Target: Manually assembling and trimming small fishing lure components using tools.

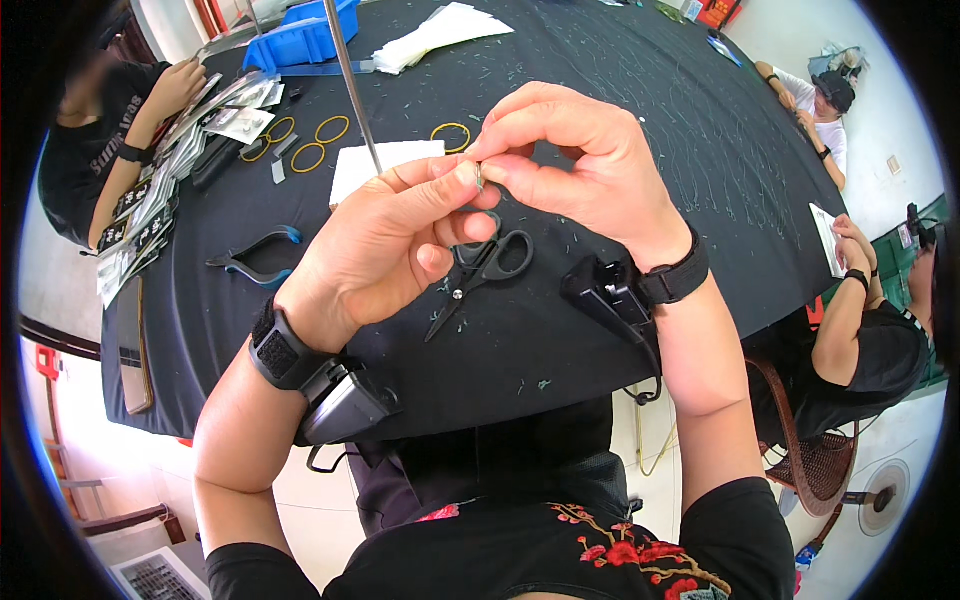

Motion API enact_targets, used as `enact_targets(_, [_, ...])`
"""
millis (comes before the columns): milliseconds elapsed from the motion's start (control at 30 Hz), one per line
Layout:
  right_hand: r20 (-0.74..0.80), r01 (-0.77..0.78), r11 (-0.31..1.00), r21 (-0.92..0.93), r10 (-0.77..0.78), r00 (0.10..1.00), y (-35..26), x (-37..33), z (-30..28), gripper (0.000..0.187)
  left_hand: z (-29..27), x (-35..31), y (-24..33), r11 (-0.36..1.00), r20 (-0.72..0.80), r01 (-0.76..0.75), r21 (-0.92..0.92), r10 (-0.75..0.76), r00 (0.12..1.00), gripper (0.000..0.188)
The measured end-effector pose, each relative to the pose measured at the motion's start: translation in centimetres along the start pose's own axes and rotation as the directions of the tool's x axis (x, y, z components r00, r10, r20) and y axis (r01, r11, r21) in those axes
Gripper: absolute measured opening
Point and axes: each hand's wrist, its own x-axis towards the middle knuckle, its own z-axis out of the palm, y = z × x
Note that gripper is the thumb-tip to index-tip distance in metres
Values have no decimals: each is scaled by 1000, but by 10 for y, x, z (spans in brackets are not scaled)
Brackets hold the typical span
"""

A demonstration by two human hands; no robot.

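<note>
Thumb and forefinger pinched, my left hand (385,225) grips a small thin greenish piece (479,178) above the table. My right hand (590,165) meets it from the other side, its thumb and forefinger closed on the same piece; the fingertips hide most of it. Just under my left fingers, black-handled scissors (490,268) lie with their tips toward me. A white block (350,172) sits partly behind my left hand. Pliers with blue-and-black handles (255,262) rest to the left of my left wrist.
Yellow rings (333,129) and small grey pieces (278,172) lie at the left. A metal rod (352,85) rises near the white block. Farther off are a blue bin (310,32), white strips (440,38) and packets (160,200). Thread scraps dot the black cloth (640,110). Other people sit around the table.
</note>
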Motion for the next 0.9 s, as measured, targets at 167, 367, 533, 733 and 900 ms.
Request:
enact_targets(167, [-35,7,997,-80,-10,999,0,-1,6,7,-3,1,-2,997,30,32,-70,-30,999,14])
enact_targets(367, [-75,-84,996,-16,83,994,0,-4,4,8,2,2,1,997,-17,-31,64,32,999,18])
enact_targets(533, [-93,-118,990,-77,111,989,0,-2,-2,8,12,1,4,980,-84,-128,153,141,986,22])
enact_targets(733, [-93,-99,989,-114,88,992,-1,-2,-3,7,14,-1,-1,833,-127,-244,497,348,929,23])
enact_targets(900, [-276,-64,994,-94,35,960,5,0,-18,8,17,-3,0,812,-109,-194,550,300,948,18])
